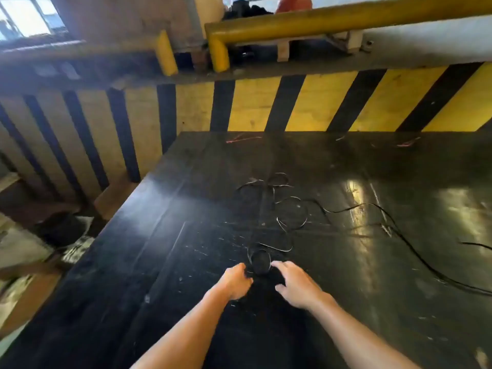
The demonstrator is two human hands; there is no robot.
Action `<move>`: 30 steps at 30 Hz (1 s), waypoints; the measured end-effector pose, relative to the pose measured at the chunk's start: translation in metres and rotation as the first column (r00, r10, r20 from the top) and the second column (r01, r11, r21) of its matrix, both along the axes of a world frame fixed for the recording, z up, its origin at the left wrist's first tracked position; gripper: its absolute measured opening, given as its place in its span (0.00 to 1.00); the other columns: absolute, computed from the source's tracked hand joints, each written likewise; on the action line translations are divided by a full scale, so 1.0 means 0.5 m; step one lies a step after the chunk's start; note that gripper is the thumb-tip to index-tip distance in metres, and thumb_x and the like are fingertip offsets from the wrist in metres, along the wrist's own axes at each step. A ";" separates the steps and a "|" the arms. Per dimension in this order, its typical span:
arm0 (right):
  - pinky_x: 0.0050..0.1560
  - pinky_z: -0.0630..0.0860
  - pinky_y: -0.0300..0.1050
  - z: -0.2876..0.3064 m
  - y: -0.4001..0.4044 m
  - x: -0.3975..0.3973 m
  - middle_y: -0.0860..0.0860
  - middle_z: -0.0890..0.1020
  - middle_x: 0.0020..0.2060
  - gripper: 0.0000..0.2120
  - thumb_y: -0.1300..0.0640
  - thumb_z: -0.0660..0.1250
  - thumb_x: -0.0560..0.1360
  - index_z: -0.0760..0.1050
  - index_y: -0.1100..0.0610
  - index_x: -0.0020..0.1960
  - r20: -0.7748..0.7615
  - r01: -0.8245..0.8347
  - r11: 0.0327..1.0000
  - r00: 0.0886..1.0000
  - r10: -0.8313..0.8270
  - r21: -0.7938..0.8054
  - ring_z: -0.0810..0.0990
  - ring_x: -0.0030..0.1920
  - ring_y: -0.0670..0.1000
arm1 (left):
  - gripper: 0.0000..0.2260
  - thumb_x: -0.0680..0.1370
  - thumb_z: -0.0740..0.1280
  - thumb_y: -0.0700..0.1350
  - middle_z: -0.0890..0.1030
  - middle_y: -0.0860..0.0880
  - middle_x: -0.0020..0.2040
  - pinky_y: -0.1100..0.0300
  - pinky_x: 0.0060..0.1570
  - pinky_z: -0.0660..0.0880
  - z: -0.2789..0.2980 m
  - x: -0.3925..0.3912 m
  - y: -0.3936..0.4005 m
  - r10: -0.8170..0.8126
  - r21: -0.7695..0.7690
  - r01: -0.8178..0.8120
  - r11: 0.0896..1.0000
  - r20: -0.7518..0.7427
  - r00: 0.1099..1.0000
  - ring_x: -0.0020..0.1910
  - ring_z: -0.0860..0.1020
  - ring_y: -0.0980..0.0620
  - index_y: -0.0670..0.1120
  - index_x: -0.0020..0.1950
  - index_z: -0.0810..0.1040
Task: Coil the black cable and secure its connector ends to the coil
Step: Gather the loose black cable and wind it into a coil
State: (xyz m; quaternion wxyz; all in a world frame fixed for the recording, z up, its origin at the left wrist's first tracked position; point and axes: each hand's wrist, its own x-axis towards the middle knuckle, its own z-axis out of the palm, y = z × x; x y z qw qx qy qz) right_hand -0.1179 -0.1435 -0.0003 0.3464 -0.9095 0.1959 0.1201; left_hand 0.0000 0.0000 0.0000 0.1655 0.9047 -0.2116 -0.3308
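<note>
A thin black cable [291, 209] lies in loose loops on the black table [186, 209], trailing off toward the right edge. A small tight coil of it [260, 261] sits just beyond my fingertips. My left hand [235, 282] is curled at the left side of that coil, and whether it grips the cable is hidden in the dark blur. My right hand [296, 284] hovers on the right of the coil with fingers spread, its fingertips touching or nearly touching it. No connector ends can be made out.
A yellow-and-black striped barrier [306, 102] runs behind the table, topped by a yellow rail [346, 20]. A second cable strand [476, 245] shows at the far right. The table's left edge drops to cluttered floor [53, 235]. Small pink scraps [243, 138] lie at the back.
</note>
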 end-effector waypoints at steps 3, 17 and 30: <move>0.61 0.72 0.51 -0.016 0.021 0.023 0.51 0.65 0.68 0.29 0.55 0.64 0.75 0.59 0.47 0.73 -0.030 0.004 1.000 1.000 -0.005 -0.025 0.69 0.66 0.55 | 0.12 0.79 0.61 0.47 0.80 0.44 0.49 0.61 0.34 0.72 -0.017 0.000 -0.030 0.173 -0.107 -0.184 0.977 -0.108 0.979 0.42 0.78 0.50 0.43 0.59 0.73; 0.35 0.75 0.38 0.090 -0.004 -0.038 0.52 0.80 0.33 0.10 0.63 0.61 0.76 0.73 0.56 0.37 0.188 0.115 0.941 0.965 -0.181 0.319 0.77 0.32 0.47 | 0.07 0.78 0.64 0.46 0.73 0.51 0.34 0.66 0.31 0.72 0.108 -0.038 -0.053 0.144 -0.440 -0.291 0.850 -0.336 0.931 0.32 0.72 0.57 0.51 0.43 0.81; 0.21 0.65 0.34 0.315 -0.034 -0.121 0.53 0.76 0.29 0.13 0.60 0.64 0.77 0.71 0.57 0.33 0.203 0.397 0.629 0.715 -0.668 0.668 0.68 0.19 0.45 | 0.05 0.78 0.67 0.40 0.78 0.51 0.30 0.69 0.25 0.70 0.406 -0.078 -0.002 -0.186 -0.611 0.238 0.755 0.149 0.971 0.22 0.73 0.60 0.41 0.50 0.81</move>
